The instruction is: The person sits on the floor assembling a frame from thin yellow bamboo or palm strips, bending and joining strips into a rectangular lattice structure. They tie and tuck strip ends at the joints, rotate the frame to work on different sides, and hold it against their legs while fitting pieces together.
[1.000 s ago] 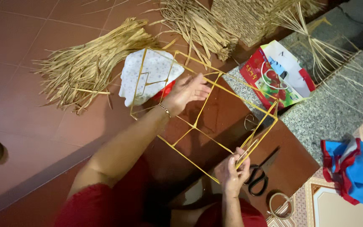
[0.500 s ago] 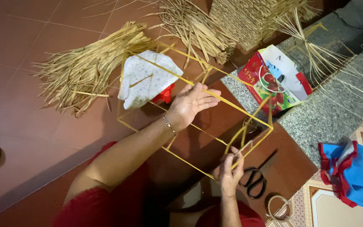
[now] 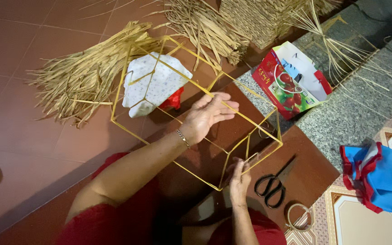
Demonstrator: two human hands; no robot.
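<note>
A box-shaped frame of thin yellow sticks (image 3: 119,93) is held tilted above the red tiled floor. My left hand (image 3: 209,115), with a bracelet on the wrist, reaches inside the frame and grips one of its upper sticks. My right hand (image 3: 239,179) pinches a short upright stick at the frame's near right corner. Both arms come up from the bottom of the view, above my red clothing.
Bundles of dry straw (image 3: 82,77) and a white cloth bundle (image 3: 155,84) lie beyond the frame. A red gift bag (image 3: 291,81) stands on the grey stone ledge (image 3: 341,118). Black scissors (image 3: 273,183), a tape ring (image 3: 298,218) and a blue-red cloth (image 3: 377,177) lie at right.
The frame has turned and swung left, its far end now over the white bundle. My left hand shifted along a stick; my right hand stays on the near corner.
</note>
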